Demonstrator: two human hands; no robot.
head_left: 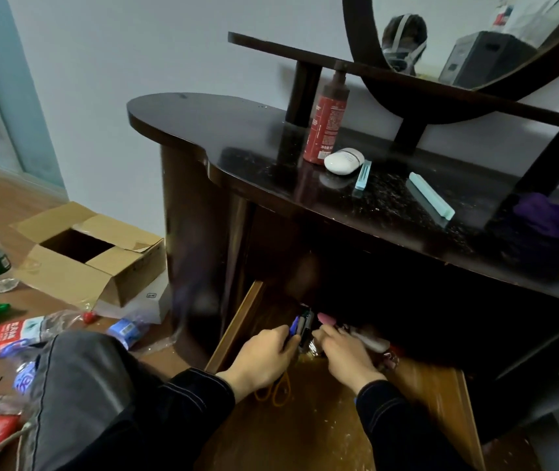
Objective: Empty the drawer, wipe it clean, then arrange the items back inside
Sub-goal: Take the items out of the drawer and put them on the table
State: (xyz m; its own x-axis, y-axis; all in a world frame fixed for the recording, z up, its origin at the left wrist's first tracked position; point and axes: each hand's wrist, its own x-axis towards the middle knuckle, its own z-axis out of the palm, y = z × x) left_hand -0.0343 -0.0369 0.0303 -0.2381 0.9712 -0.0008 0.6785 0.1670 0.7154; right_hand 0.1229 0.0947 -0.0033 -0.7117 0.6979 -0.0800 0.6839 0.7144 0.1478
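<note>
**A:** How far along is it?

**B:** Early, I judge. It's still the emptying stage: a red bottle (327, 120), a white case (343, 160) and pale-blue pieces (431, 198) sit on the tabletop (237, 137), with a purple cloth (550, 219) beside them. Nothing is wiped yet.

**A:** And the drawer (234, 331)?

**B:** It's open and dusty, with clutter (370, 339) at its back. The left hand (264, 358) has its fingers gripping a blue-tipped item (293, 326). The right hand (346, 358) has its fingers curled into the clutter, and I cannot tell what they hold

Black sleeves (196, 392) with pale contrast stitching, dark grey trousers (77, 385).
</note>
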